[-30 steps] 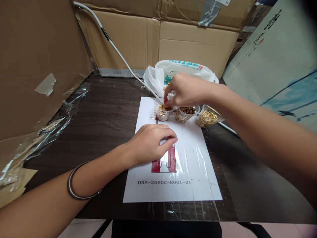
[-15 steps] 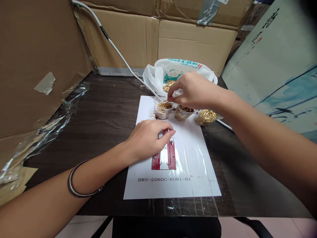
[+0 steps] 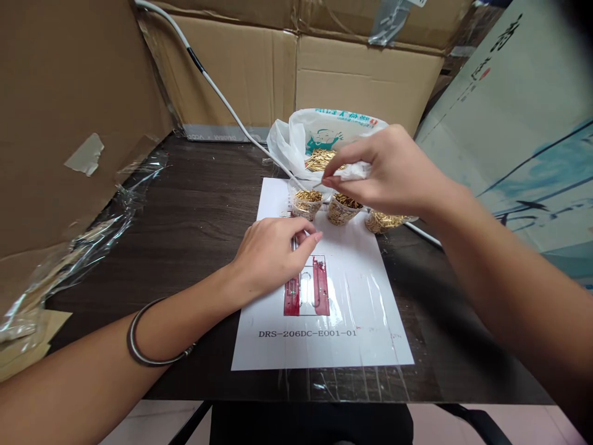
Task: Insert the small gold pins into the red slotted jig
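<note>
My right hand (image 3: 389,170) is above the clear plastic cups, its thumb and index finger pinched on a thin pin (image 3: 317,184). Below it stand a left cup (image 3: 306,207) and a middle cup (image 3: 343,211), both holding small gold-coloured metal pins. A third cup (image 3: 385,222), tipped on its side, holds more. My left hand (image 3: 275,253) rests on a white printed sheet (image 3: 361,296) with its fingers curled in; whatever they may hold is hidden. Just below these fingers lies a red-and-white printed rectangle (image 3: 320,287) under shiny clear tape, partly covered by the hand.
Behind the cups, a white plastic bag (image 3: 287,145) lies open with many gold-coloured pins (image 3: 322,159) inside. A white cable (image 3: 227,105) runs down to the cups. Cardboard (image 3: 241,80) walls the back and left; a pale printed panel (image 3: 523,142) stands at right.
My right hand has moved right and slightly away from the left cup, still pinching the pin. My left hand has shifted slightly up and left, uncovering more of the red-and-white rectangle.
</note>
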{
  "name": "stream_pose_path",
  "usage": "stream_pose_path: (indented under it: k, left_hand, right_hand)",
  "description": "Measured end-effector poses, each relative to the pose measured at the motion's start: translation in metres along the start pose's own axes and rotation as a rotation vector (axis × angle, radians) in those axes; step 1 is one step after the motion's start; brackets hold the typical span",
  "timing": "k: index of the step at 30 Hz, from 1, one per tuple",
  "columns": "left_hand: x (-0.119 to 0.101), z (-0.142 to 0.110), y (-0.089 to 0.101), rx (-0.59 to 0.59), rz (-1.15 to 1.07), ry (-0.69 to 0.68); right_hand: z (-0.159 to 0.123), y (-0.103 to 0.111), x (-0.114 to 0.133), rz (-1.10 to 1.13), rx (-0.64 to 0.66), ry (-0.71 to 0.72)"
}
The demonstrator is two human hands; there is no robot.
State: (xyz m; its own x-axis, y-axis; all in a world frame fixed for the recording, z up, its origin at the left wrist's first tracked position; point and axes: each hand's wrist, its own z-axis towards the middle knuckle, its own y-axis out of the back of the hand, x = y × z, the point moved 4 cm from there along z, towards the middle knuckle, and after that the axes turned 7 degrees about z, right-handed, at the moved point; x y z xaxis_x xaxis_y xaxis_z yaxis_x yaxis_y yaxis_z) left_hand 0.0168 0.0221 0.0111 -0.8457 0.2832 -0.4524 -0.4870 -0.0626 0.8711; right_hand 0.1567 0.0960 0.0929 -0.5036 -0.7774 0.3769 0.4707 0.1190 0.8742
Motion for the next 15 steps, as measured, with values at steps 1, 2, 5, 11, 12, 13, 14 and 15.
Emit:
stream_pose_path:
  k: [1,2,5,11,12,13,14,15]
  left_hand:
    - [0.000,0.000,0.002,-0.031,-0.017,0.007]
    - [0.000,0.000,0.003,-0.063,-0.042,0.005]
    - [-0.003,-0.001,0.006,-0.148,-0.135,-0.041]
    - [-0.006,-0.005,0.009,-0.248,-0.181,-0.186]
    - [-0.005,-0.005,0.009,-0.252,-0.185,-0.188]
    - [-0.005,-0.004,0.009,-0.252,-0.192,-0.183]
    - [-0.004,-0.004,0.009,-0.248,-0.198,-0.175]
    - [-0.003,-0.003,0.009,-0.240,-0.205,-0.167]
  right_hand:
    - [-0.006,0.001,0.004,-0.004,0.013,0.004]
    - [-0.012,0.000,0.008,-0.009,0.044,0.010]
    - [-0.028,-0.006,0.015,-0.038,0.123,0.024]
    - [-0.037,-0.022,0.012,-0.054,0.193,0.051]
    - [-0.037,-0.022,0.013,-0.069,0.193,0.053]
    - [-0.037,-0.020,0.017,-0.093,0.176,0.059]
    - [-0.038,-0.017,0.023,-0.111,0.151,0.065]
    - [-0.042,-0.013,0.031,-0.119,0.125,0.076]
